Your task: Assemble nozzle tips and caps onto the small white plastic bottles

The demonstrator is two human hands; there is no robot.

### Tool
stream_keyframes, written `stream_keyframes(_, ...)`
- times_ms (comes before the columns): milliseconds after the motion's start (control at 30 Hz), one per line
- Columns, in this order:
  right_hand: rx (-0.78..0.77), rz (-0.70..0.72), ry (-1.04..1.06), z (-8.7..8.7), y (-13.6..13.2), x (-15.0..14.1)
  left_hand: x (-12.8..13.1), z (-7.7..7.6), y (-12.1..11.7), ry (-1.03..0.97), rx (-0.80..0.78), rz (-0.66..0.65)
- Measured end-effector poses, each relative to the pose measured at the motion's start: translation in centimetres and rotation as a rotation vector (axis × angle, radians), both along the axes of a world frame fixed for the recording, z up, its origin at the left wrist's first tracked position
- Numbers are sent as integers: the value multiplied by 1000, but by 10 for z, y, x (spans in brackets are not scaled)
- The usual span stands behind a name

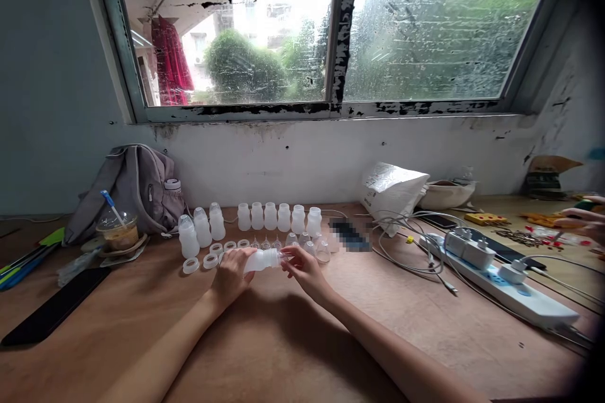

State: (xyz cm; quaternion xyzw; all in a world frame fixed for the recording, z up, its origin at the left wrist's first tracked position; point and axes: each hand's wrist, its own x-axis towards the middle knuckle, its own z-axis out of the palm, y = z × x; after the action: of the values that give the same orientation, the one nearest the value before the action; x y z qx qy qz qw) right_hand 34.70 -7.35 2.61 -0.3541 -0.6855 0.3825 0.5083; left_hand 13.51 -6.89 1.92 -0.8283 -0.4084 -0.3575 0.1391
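My left hand [233, 274] is wrapped round a frosted white baby bottle [258, 261], which lies tilted on its side above the table. At the bottle's open end, my right hand [302, 269] pinches a small see-through teat [284, 255], partly hidden by the fingers. Just behind the hands stand several white collar rings [191, 265] and see-through teats [265, 243]. Dome-shaped bottle caps [322, 250] sit right of them. A row of open bottles [270, 216] stands farther back. On the left, three capped bottles [202, 227] are upright.
A drink cup [118, 230] and grey backpack [137, 186] are on the left. To the right lie tangled cables [401, 252], a power strip [520, 293] and a silver-white bag [392, 195]. Another person's hand [583, 220] shows at the right edge.
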Motion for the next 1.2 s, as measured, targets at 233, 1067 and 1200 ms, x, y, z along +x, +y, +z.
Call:
stream_keyframes(233, 0, -12, 28, -4, 2, -1, 4, 3, -4, 54, 14, -5)
stream_keyframes(1067, 109, -136, -324, 0, 7, 10, 8, 3, -11, -6, -97, -151)
stream_keyframes(1200, 58, -23, -242, 8, 4, 14, 13, 12, -19, -164, -342, -236)
